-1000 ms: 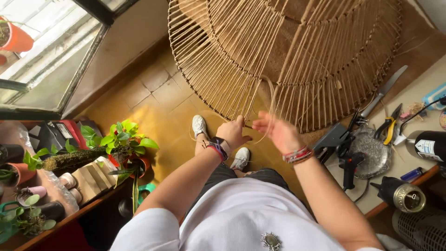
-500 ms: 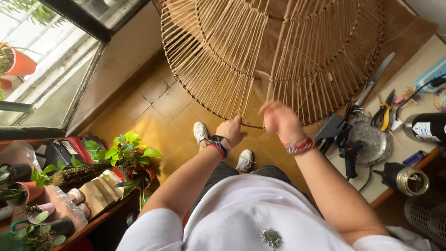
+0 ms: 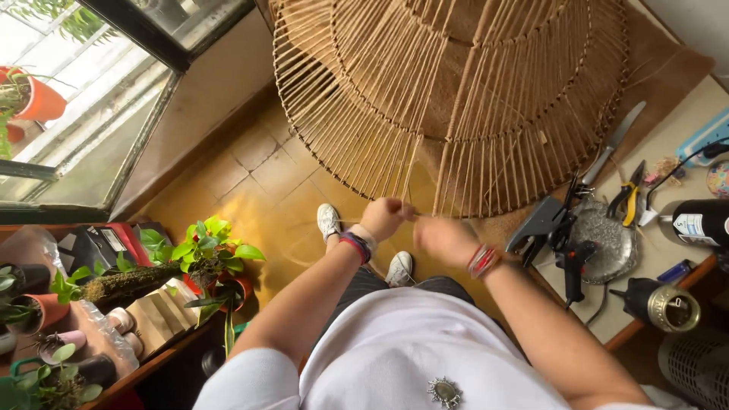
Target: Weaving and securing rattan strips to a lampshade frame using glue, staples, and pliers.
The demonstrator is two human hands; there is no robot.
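Woven cord lampshade (image 3: 456, 99) is nearing completion; left hand (image 3: 386, 216) is pinching a strand at its lower rim, right hand (image 3: 443, 239) is blurring, grip unclear.

A dark bottle (image 3: 702, 222) lies on its side at the desk's (image 3: 668, 258) right edge — a white rectangular label (image 3: 691, 225) wraps its body. No signs or screens show.

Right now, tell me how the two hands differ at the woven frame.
The left hand is closed in a fist, pinching strands at the rim of the woven cane frame; the right hand sits lower, blurred, its grip unclear. The left wrist wears a dark band, the right a paler one. Both work the frame's lower edge.
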